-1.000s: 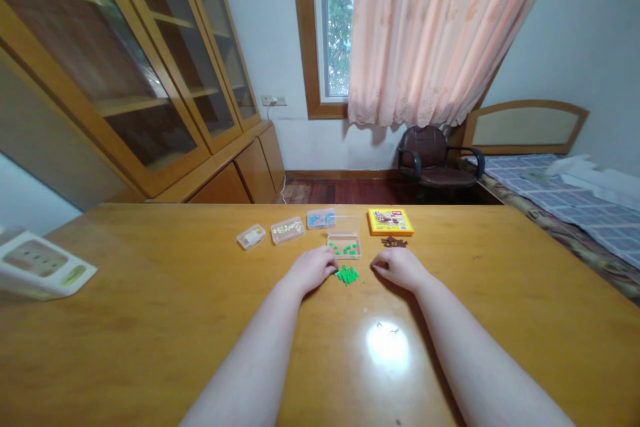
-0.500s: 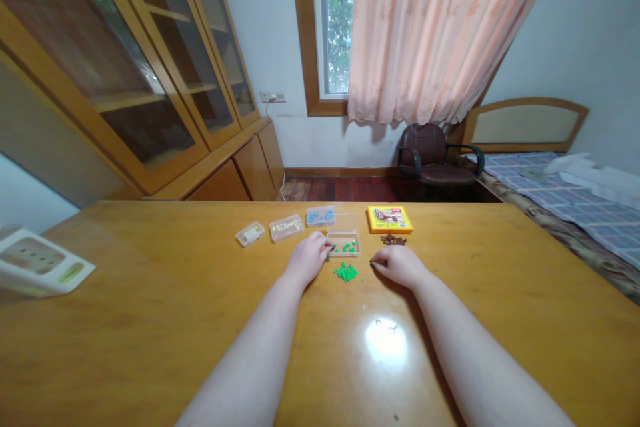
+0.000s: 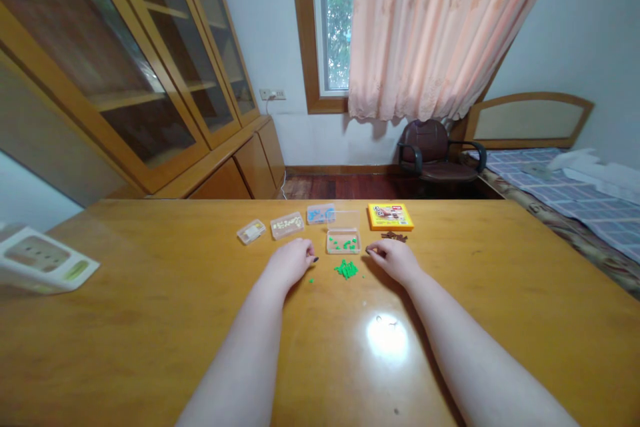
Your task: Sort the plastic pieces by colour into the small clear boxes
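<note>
A clear plastic box stands with its lid raised, several small green pieces lying inside. In front of it is a heap of green pieces on the table. My left hand is left of the box, apart from it, thumb and fingertips slightly parted with nothing visible between them. A single green piece lies just in front of that hand. To the right of the box, my right hand has thumb and forefinger pinched together; whatever is between them is too small to make out.
Behind are clear boxes with blue pieces, cream pieces and pale contents. A yellow box and a pile of brown pieces lie beyond my right hand. A white object stands on the table at left.
My left hand has drawn back leftward from the box's edge, and a green piece now shows on the table before it. My right hand has shifted slightly toward the box.
</note>
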The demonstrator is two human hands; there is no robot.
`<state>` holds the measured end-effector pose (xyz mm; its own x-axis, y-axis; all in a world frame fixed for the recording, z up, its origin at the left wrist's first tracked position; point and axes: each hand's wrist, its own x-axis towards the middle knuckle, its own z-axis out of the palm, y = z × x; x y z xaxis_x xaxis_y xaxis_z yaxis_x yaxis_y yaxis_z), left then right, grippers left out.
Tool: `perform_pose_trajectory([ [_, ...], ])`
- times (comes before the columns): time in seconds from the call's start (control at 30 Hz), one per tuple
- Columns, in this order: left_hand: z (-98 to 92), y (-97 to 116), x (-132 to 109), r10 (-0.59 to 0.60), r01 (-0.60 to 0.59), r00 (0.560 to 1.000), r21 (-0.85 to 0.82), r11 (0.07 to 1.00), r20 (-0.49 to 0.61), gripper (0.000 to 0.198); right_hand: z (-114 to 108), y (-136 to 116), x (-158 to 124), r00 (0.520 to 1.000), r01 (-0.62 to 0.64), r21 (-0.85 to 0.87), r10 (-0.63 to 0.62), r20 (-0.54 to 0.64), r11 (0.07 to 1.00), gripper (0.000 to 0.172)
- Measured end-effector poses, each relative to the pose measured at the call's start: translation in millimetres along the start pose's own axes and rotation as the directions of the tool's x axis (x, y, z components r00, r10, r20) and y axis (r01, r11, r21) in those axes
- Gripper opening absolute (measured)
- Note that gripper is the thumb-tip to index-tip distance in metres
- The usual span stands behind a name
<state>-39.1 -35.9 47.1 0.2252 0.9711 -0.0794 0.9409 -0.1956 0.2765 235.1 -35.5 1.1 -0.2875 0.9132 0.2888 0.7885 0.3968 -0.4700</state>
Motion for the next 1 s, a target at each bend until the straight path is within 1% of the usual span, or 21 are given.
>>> perform_pose_trajectory([
  [0.07,-5.4,-4,-8,-0.121,0.118,0.985,0.034,0.992,0.121,0.018,8,-6,3,0.988,-0.048,0.052,0.055,-0.145,0.997,0.024],
  [0.1,-6.2,-4,-11,-0.157,0.151,0.972,0.048,0.987,0.177,0.022,13,-9,5,0.978,-0.069,0.074,0.082,-0.193,0.995,0.025],
  [0.17,-4.4,-2,-14,-0.170,0.156,0.951,0.071,0.985,0.259,0.026,20,-13,10,0.966,-0.103,0.105,0.124,-0.227,0.989,0.026],
  [0.2,-2.2,0,-14,-0.160,0.142,0.946,0.082,0.986,0.281,0.026,23,-14,12,0.970,-0.108,0.110,0.129,-0.204,0.988,0.026],
  [0.23,0.3,2,-13,-0.149,0.126,0.944,0.094,0.987,0.294,0.025,24,-14,13,0.981,-0.101,0.113,0.118,-0.156,0.988,0.025],
  [0.3,4.5,6,-12,-0.132,0.101,0.944,0.115,0.988,0.302,0.023,22,-10,14,0.990,-0.092,0.146,0.106,-0.090,0.985,0.026],
  [0.33,5.6,7,-11,-0.123,0.090,0.945,0.121,0.989,0.302,0.021,20,-7,13,0.991,-0.092,0.174,0.107,-0.077,0.980,0.027],
  [0.4,5.5,9,-11,-0.106,0.071,0.946,0.125,0.990,0.305,0.015,13,-1,9,0.987,-0.113,0.232,0.136,-0.086,0.966,0.028],
  [0.43,4.7,10,-11,-0.099,0.063,0.946,0.126,0.990,0.307,0.012,9,2,7,0.990,-0.108,0.256,0.127,-0.059,0.961,0.026],
  [0.5,3.2,10,-13,-0.092,0.053,0.946,0.133,0.990,0.310,0.010,2,5,2,0.994,-0.103,0.292,0.085,0.071,0.951,0.023],
  [0.57,3.4,10,-13,-0.089,0.048,0.948,0.140,0.989,0.307,0.012,-2,5,-1,0.979,-0.101,0.306,0.039,0.202,0.947,0.021],
  [0.63,5.9,10,-12,-0.082,0.041,0.954,0.147,0.988,0.288,0.016,-3,4,-3,0.958,-0.084,0.306,-0.007,0.285,0.948,0.020],
  [0.7,9.9,8,-10,-0.066,0.028,0.964,0.147,0.989,0.257,0.019,-1,2,-4,0.944,-0.042,0.287,-0.055,0.324,0.957,0.019],
  [0.77,14.2,8,-5,-0.040,0.014,0.979,0.132,0.991,0.201,0.021,0,1,-4,0.934,0.004,0.242,-0.089,0.346,0.970,0.018],
  [0.8,16.3,9,-2,-0.027,0.009,0.988,0.119,0.993,0.152,0.022,1,0,-4,0.930,0.024,0.212,-0.100,0.354,0.977,0.018],
  [0.87,21.0,12,4,-0.003,0.002,1.000,0.081,0.997,0.009,0.023,0,-2,-4,0.924,0.062,0.144,-0.111,0.365,0.988,0.018],
  [0.93,26.3,18,12,0.011,-0.007,0.989,0.030,1.000,-0.146,0.020,-1,-5,-4,0.924,0.108,0.058,-0.122,0.363,0.992,0.020],
  [0.97,28.8,21,15,0.018,-0.019,0.979,-0.002,1.000,-0.201,0.019,-2,-7,-4,0.925,0.135,0.012,-0.130,0.357,0.991,0.020],
  [1.0,30.9,23,18,0.026,-0.036,0.973,-0.036,0.999,-0.229,0.020,-2,-9,-4,0.927,0.160,-0.032,-0.139,0.349,0.987,0.021],
])
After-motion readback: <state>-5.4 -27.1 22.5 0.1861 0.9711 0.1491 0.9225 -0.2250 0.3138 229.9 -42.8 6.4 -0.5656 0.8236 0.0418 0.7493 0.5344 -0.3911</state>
